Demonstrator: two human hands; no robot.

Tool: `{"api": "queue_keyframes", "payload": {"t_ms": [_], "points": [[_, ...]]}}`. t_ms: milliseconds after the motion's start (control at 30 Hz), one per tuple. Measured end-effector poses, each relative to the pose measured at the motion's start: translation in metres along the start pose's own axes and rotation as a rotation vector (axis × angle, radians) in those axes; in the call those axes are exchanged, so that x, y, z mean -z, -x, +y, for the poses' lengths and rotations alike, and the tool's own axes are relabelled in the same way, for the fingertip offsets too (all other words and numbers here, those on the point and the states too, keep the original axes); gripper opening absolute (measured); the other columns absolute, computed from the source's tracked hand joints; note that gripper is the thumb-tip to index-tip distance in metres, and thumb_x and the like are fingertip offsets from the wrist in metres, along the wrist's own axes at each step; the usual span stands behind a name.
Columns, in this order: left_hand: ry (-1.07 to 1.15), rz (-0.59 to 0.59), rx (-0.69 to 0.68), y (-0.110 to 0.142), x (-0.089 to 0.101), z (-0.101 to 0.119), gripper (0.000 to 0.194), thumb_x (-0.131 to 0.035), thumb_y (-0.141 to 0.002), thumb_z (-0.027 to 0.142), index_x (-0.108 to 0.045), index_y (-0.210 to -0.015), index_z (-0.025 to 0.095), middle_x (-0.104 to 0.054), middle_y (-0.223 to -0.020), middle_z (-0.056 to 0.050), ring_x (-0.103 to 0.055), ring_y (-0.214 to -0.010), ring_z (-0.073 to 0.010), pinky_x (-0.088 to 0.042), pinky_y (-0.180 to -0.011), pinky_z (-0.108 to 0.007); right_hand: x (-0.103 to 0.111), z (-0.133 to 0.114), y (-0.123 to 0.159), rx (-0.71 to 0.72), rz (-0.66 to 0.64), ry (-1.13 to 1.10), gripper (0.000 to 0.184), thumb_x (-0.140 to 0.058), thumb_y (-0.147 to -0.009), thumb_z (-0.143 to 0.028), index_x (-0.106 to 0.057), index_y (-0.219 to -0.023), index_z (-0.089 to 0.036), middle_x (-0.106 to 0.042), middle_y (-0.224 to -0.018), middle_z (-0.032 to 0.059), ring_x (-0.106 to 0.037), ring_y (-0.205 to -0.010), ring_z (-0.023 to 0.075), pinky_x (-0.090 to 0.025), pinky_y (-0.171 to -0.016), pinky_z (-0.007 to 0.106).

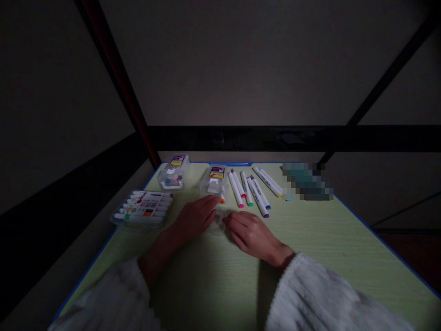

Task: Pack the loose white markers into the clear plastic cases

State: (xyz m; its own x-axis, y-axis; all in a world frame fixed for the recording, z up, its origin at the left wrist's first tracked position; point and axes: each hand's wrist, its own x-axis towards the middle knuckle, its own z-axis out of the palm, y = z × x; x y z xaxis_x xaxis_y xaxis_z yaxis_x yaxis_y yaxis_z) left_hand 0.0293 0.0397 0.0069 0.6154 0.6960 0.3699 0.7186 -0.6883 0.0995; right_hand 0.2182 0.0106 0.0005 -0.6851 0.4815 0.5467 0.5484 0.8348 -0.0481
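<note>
A small clear, roundish plastic piece [217, 224] lies on the table between my hands; its exact kind is hard to make out in the dim light. My right hand [253, 232] is closed, its fingertips pinched at the right side of that piece. My left hand [196, 218] has its fingers stretched forward, thumb apart, beside the clear piece. Its fingertips come close to an orange-ended white marker [222, 198]; whether they touch it I cannot tell. Just beyond stands a clear plastic box [212, 184] with a yellow, red and blue label.
Several white markers [257, 193] with coloured ends lie to the right. A second clear box [173, 174] holding small coloured bits stands at back left. A clear case of markers [143, 207] lies at the left edge. A pixelated flat object [306, 181] rests at back right.
</note>
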Motion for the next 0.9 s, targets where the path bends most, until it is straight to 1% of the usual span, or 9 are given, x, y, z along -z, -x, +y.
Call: {"api": "queue_keyframes", "payload": {"t_ms": [67,133,267,367,500,633,900], "points": [[-0.012,0.006,-0.005,0.0,0.0,0.001,0.03,-0.036,-0.086,0.018,-0.047,-0.114,0.016,-0.057,-0.113,-0.008,-0.057,-0.101,-0.0186,-0.049,-0.082,-0.031,0.0,0.005,0.002,-0.103,0.038,0.035,0.024,-0.033,-0.085,-0.013,-0.057,-0.078,-0.014,-0.056,-0.068,0.0061,-0.05,-0.063,0.0159,-0.037,-0.061,0.028],[-0.016,0.008,-0.007,0.0,0.001,0.002,0.03,-0.037,-0.086,0.018,-0.046,-0.115,0.016,-0.057,-0.114,-0.008,-0.057,-0.101,-0.0185,-0.049,-0.082,-0.031,-0.001,0.009,0.003,-0.225,0.03,0.083,0.021,-0.036,-0.083,-0.014,-0.056,-0.077,-0.014,-0.057,-0.069,0.0061,-0.05,-0.064,0.0165,-0.035,-0.062,0.028],[-0.008,0.002,0.003,0.0,0.001,0.002,0.031,-0.038,-0.085,0.016,-0.046,-0.116,0.016,-0.057,-0.115,-0.007,-0.056,-0.102,-0.0179,-0.049,-0.083,-0.03,0.0,0.016,0.002,-0.494,-0.035,0.216,0.017,-0.04,-0.082,-0.016,-0.056,-0.08,-0.016,-0.059,-0.076,0.006,-0.051,-0.068,0.0174,-0.033,-0.063,0.028],[-0.012,-0.008,0.013,0.0,0.001,0.003,0.031,-0.039,-0.085,0.016,-0.046,-0.115,0.016,-0.057,-0.114,-0.006,-0.057,-0.101,-0.0178,-0.049,-0.082,-0.03,0.001,0.021,0.001,-0.609,-0.092,0.29,0.016,-0.041,-0.084,-0.022,-0.057,-0.085,-0.017,-0.059,-0.083,0.0066,-0.052,-0.076,0.0192,-0.032,-0.065,0.029],[-0.023,0.002,0.006,0.0,0.001,0.002,0.031,-0.039,-0.085,0.016,-0.047,-0.115,0.016,-0.058,-0.114,-0.007,-0.057,-0.1,-0.0183,-0.049,-0.081,-0.031,0.001,0.025,0.001,-0.685,-0.15,0.341,0.021,-0.041,-0.085,-0.03,-0.057,-0.088,-0.016,-0.057,-0.089,0.0086,-0.05,-0.085,0.0226,-0.032,-0.066,0.032],[-0.031,0.001,0.013,0.001,-0.001,0.002,0.031,-0.039,-0.085,0.017,-0.048,-0.114,0.016,-0.058,-0.113,-0.008,-0.058,-0.099,-0.019,-0.05,-0.079,-0.031,-0.002,0.027,0.001,-0.72,-0.187,0.337,0.024,-0.041,-0.085,-0.033,-0.058,-0.089,-0.016,-0.056,-0.092,0.0102,-0.049,-0.087,0.0235,-0.033,-0.067,0.033],[-0.01,0.022,0.007,-0.001,0.0,0.003,0.03,-0.039,-0.084,0.016,-0.049,-0.112,0.017,-0.059,-0.11,-0.007,-0.059,-0.097,-0.0175,-0.049,-0.081,-0.029,-0.008,0.033,0.0,-0.721,-0.142,0.351,0.03,-0.045,-0.082,-0.043,-0.058,-0.088,-0.017,-0.051,-0.096,0.0112,-0.046,-0.089,0.0245,-0.035,-0.07,0.035]]}}
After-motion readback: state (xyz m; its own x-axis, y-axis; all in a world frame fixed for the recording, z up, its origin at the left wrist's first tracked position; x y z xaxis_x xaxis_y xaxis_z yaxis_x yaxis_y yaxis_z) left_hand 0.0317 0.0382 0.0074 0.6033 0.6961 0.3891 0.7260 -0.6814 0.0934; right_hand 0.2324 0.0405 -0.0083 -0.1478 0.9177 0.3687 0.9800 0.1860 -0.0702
